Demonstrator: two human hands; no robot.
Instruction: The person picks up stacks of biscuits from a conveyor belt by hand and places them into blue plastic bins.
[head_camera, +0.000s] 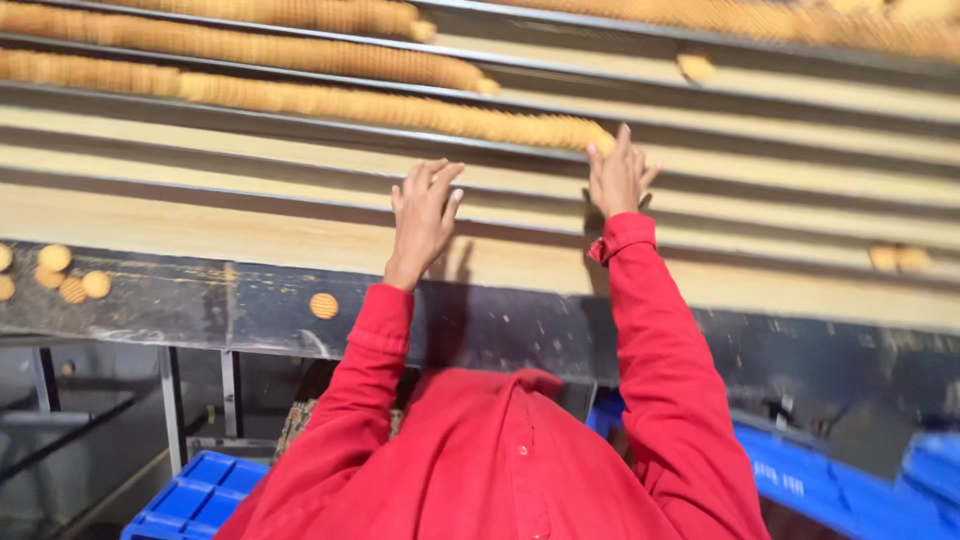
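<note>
Long rows of stacked round golden biscuits (400, 108) lie on edge in the channels of a slanted conveyor (760, 180). My right hand (618, 176), in a red sleeve, reaches far up and touches the end of the nearest biscuit row. My left hand (424, 214) hovers lower, over a bare beige channel, with its fingers spread and nothing in them. Two more biscuit rows (300, 48) run above.
Several loose biscuits (55, 270) sit on the dark metal ledge at the left, and one (323, 305) lies nearer the middle. Blue plastic crates (195, 497) stand below at both sides. Stray biscuits (896, 257) rest on the right channels.
</note>
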